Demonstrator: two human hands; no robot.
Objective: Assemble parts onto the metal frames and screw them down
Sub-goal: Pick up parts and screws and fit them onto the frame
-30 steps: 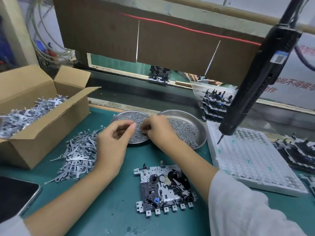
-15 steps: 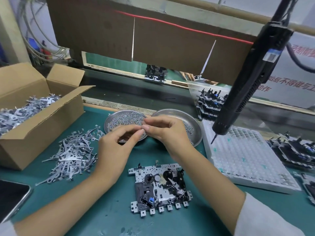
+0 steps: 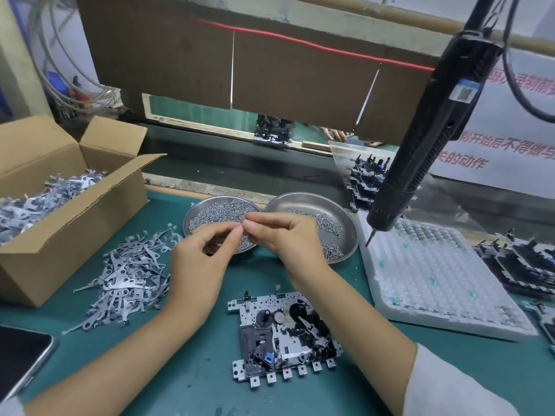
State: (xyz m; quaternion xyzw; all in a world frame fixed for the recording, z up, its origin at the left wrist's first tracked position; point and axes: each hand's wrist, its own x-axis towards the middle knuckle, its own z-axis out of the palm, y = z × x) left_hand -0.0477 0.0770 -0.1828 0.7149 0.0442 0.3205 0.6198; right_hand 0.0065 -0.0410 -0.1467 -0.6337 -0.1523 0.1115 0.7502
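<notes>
On the green surface (image 3: 192, 382) the metal frame (image 3: 285, 334) lies nearest the person. Just beyond it, the left hand (image 3: 199, 262) and right hand (image 3: 285, 235) meet fingertip to fingertip, pinching something too small to identify. Behind them sit two screw dishes (image 3: 345, 217).

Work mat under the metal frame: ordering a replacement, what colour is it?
Teal green work mat, clearest in the head view.

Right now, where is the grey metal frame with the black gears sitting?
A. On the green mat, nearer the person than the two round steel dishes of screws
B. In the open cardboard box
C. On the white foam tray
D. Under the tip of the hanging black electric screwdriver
A: the grey metal frame with black gears lies flat on the green mat, below the hands and nearer than the two round steel dishes.
</notes>
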